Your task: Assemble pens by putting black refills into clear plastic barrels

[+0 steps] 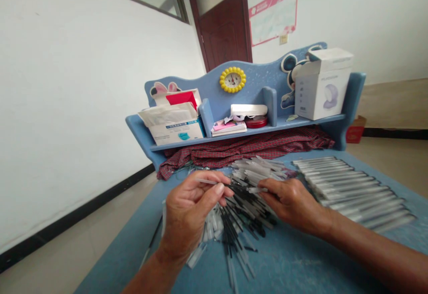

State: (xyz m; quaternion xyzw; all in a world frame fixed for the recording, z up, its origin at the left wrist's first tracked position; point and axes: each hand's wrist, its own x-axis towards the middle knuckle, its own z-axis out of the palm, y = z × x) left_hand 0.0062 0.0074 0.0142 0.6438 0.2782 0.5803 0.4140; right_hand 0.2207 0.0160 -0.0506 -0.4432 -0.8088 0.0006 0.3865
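Observation:
My left hand point(189, 211) is curled above a loose heap of pen parts point(245, 196), pinching a thin clear pen tube point(209, 181) between thumb and fingers. My right hand point(292, 204) rests on the heap's right side, its fingers closed on another clear piece point(259, 190) that points toward the left hand. The heap mixes clear barrels and black refills on the blue desk point(287, 262).
A neat row of clear tubes point(354, 191) lies to the right of the heap. Behind it are a red checked cloth point(247, 149) and a blue shelf point(247, 131) with boxes, booklets, a yellow clock point(232, 80) and a white carton point(323, 86).

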